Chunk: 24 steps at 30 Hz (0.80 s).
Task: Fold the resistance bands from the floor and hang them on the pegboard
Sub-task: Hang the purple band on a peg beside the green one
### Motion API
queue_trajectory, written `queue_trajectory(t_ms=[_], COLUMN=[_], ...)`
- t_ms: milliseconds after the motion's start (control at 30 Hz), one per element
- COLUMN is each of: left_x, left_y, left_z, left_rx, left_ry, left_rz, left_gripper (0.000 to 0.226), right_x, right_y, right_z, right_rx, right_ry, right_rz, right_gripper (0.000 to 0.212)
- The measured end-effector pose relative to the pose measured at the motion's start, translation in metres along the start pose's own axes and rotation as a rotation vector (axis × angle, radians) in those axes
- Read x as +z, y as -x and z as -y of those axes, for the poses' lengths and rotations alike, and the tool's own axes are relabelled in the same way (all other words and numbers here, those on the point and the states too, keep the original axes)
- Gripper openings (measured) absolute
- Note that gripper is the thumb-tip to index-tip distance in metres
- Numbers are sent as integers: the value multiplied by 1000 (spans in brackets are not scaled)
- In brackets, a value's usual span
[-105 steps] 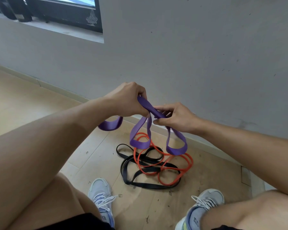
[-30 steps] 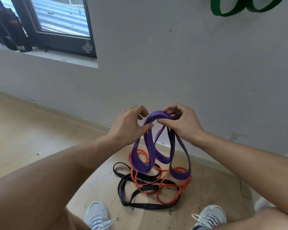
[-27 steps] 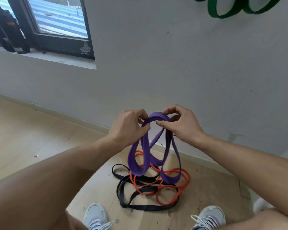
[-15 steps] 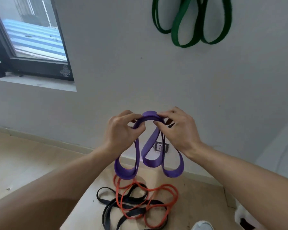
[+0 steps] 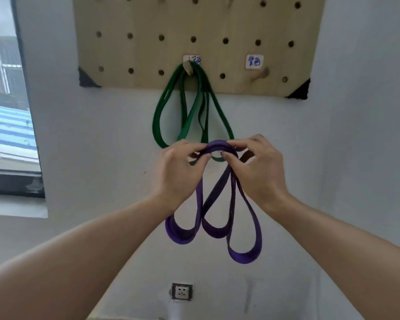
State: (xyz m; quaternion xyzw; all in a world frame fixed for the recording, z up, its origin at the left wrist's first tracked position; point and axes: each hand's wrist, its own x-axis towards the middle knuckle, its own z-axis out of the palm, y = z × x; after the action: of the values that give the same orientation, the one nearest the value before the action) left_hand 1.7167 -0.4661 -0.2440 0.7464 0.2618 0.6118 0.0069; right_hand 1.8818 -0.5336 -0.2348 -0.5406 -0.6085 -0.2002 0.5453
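The view has swung up from the floor to the wooden pegboard (image 5: 148,42), so folding looks finished and hanging is next. Both the left hand (image 5: 178,172) and right hand (image 5: 256,169) pinch the top of the folded purple rubber resistance band (image 5: 214,218), 3 loops dangling. The bare wooden peg (image 5: 260,75) waits up right; the hung green band (image 5: 158,116) sits just behind the grip.
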Motion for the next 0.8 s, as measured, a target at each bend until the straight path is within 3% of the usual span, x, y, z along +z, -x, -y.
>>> queue_trajectory(t_ms=[233,367,500,800], left_x=[23,29,32,66], left_y=[-76,-111,-140,-162], left_z=[-54,-79,-86,-80], left_rx=[-19,2,3,-162], left_ry=[104,111,98,185], left_rz=[-36,-138,-184,-23], left_gripper=[17,20,19,18], right_x=[-50,-73,-85,-74], right_y=[-76,-110,-140,-171], right_z=[2,11,17,-9], right_rx=[1,-28,-43,21], right_ry=[63,113,198,255], right_rz=[-155,-228,-214,-130], right_gripper=[22,23,24,24])
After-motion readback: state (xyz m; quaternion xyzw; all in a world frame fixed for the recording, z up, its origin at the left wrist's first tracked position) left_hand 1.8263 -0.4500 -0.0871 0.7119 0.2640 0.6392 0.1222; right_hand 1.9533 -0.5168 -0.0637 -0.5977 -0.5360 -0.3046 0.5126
